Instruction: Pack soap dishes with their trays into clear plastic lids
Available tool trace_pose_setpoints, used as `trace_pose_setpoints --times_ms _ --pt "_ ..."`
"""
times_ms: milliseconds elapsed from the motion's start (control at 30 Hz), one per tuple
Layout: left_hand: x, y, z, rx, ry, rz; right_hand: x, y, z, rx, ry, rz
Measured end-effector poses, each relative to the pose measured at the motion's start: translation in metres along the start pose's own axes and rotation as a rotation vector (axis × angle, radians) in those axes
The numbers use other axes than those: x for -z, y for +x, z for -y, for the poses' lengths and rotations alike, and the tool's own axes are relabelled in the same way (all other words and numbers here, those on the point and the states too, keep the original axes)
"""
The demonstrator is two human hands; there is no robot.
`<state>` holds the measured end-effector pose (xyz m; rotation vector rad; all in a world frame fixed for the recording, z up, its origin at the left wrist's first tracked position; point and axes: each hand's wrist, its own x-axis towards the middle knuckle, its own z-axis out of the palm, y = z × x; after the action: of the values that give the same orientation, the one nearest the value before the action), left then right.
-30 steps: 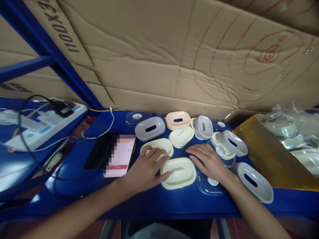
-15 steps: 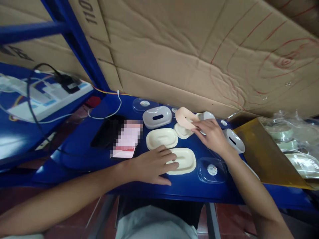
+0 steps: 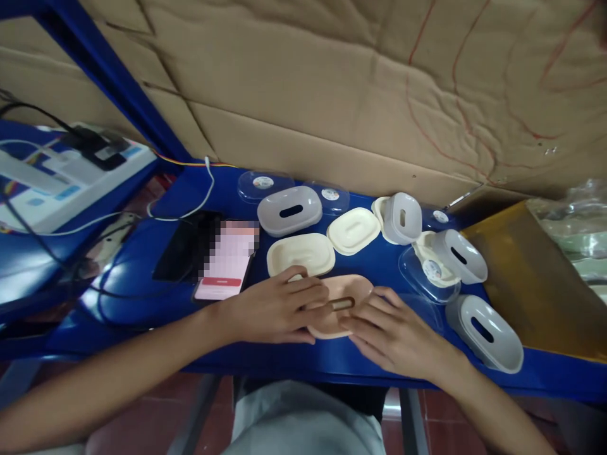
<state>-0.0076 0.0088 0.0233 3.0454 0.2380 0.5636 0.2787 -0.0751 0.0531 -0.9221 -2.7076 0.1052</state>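
Observation:
A peach oval dish with a slot in its base lies low over the blue table, near the front edge. My left hand grips its left side, fingers bent over the rim. Along its right side, the fingers of my right hand are closed on the rim. Whatever lies beneath the dish is hidden. Just behind my left hand is a cream oval plate. Another cream plate rests further back to the right. Behind them stands a grey slotted dish.
More grey slotted dishes sit at the right, some on cream plates. Clear lids with round labels lie around. A phone is at the left, beside a power strip. A yellowish-brown box holding wrapped pieces borders the right.
My right hand has brought the peach dish forward, over the spot where a cream plate lay under my left hand. Both hands now hold the dish. The camera view has shifted.

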Motion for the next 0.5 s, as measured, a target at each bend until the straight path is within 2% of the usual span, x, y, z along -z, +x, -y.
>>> trace_pose_setpoints --times_ms 167,333,500 --pt "0.0002 0.0044 -0.0012 0.018 -0.037 0.002 -0.0067 -0.0014 0.0019 -0.016 -0.139 0.069" --pt "0.0011 0.0032 0.0002 0.044 -0.040 0.014 -0.0048 0.0027 0.0041 0.053 -0.262 -0.012" --pt "0.0026 0.0040 -0.0013 0.048 -0.029 0.008 -0.0011 0.0018 0.0038 0.092 -0.274 -0.047"
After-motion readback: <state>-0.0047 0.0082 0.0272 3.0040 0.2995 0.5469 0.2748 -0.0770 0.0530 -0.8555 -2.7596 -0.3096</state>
